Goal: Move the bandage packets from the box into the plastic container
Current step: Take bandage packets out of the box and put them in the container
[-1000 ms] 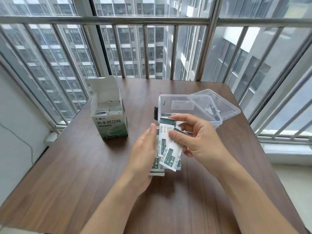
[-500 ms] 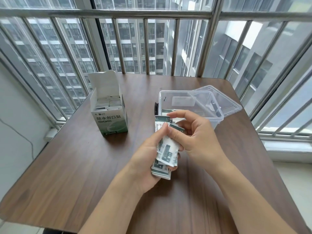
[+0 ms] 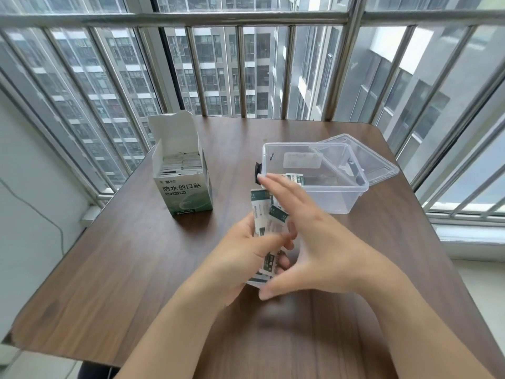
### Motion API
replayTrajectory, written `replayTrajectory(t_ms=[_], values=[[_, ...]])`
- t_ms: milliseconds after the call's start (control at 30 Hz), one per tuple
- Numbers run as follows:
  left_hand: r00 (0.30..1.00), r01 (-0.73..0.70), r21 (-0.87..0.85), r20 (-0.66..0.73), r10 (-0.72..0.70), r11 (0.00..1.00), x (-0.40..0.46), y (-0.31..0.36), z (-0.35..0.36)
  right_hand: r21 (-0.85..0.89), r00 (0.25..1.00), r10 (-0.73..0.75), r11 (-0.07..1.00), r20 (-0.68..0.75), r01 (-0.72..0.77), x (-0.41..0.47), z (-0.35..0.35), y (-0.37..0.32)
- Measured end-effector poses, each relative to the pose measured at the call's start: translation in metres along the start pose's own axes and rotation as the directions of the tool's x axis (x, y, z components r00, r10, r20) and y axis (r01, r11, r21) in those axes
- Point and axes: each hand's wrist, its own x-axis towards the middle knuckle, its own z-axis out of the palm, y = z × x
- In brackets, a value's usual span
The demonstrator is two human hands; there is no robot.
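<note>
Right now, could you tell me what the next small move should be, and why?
Probably carry the bandage packets forward and drop them into the plastic container. The left hand grips the stack, the right hand is open beside it, and the container stands open just beyond, its lid off behind it. The box holds more packets.

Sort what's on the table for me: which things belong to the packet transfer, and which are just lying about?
Part of the job:
- bandage box, open, packets inside
- packet stack held in left hand
- right hand, open over the stack
- plastic container

Lying about:
- container lid, behind the container
- window railing
</note>
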Motion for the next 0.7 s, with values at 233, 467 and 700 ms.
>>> replayTrajectory(t_ms=[233, 467, 700], values=[[1.000, -0.001, -0.092, -0.002, 0.001, 0.996, 0.000, 0.002, 0.000, -0.023, 0.994, 0.011, 1.000, -0.110, -0.013, 0.005, 0.009, 0.004], [0.997, -0.018, -0.231, -0.071, 0.001, 0.973, -0.003, -0.003, 0.007, 0.079, 1.000, -0.022, 0.997, -0.016, 0.023, 0.004, 0.012, 0.007], [0.989, -0.135, -0.122, -0.079, 0.126, 0.983, -0.005, -0.005, 0.007, 0.220, 0.994, -0.047, 0.973, -0.101, 0.068, 0.009, 0.019, 0.009]])
